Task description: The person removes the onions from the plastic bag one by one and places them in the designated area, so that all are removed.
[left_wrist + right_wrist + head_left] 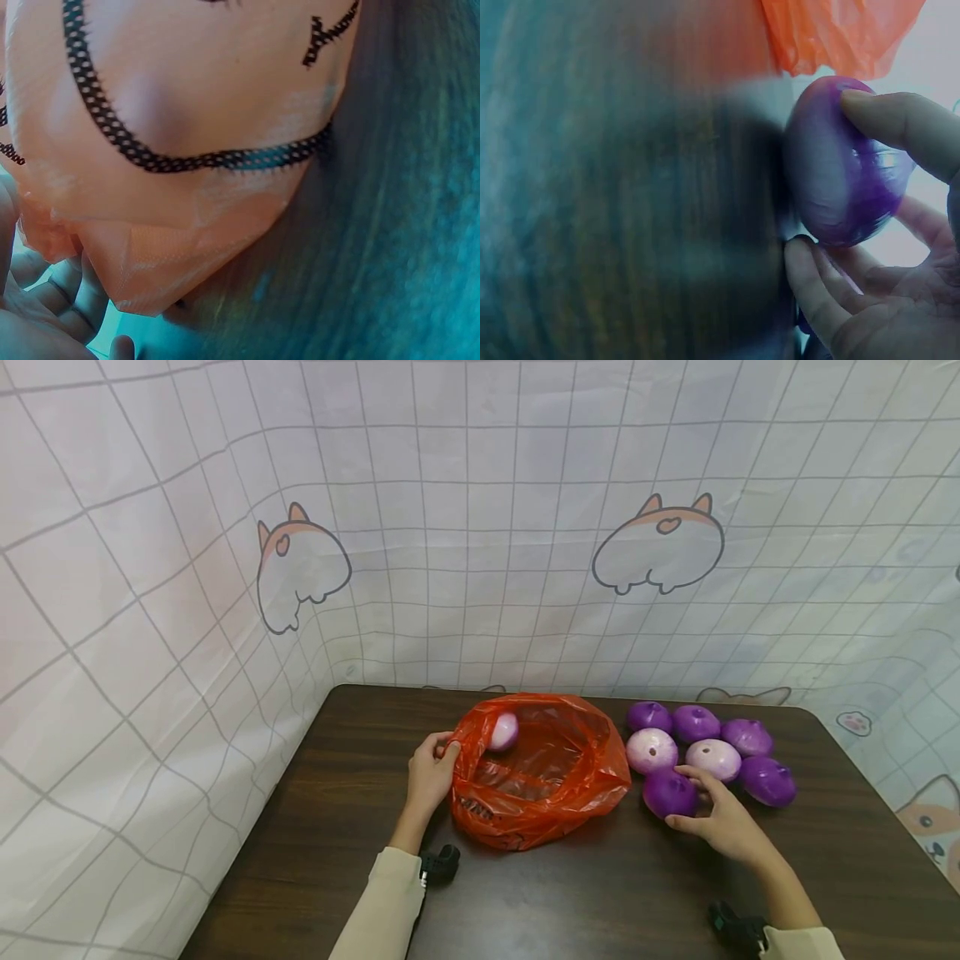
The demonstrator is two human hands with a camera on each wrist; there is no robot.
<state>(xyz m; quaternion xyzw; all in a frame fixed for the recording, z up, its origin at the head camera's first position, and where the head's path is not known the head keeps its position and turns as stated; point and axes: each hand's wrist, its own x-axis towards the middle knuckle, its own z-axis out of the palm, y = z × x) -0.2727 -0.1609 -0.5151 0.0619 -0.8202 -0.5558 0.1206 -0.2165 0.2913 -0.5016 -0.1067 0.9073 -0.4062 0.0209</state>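
Note:
A red plastic bag point(551, 814) stands with its mouth wide apart on the table. My left hand point(431, 777) pinches the bag's left rim, fingers curled at the film in the left wrist view. Inside the mouth, on the left, lies a pale and purple onion point(504, 732). To the right of the bag, my right hand point(718, 817) grips a glossy purple onion point(840, 165), thumb on one side and fingers on the other. Right behind it sit two onions with pale ends up, one a whitish-pink onion point(652, 751), the other a pale onion point(713, 761).
Farther back are more purple onions point(696, 724), and another purple onion point(767, 781) sits at the right of the cluster. The dark wooden table point(337, 810) ends at a gridded cloth backdrop point(480, 552) behind and at both sides.

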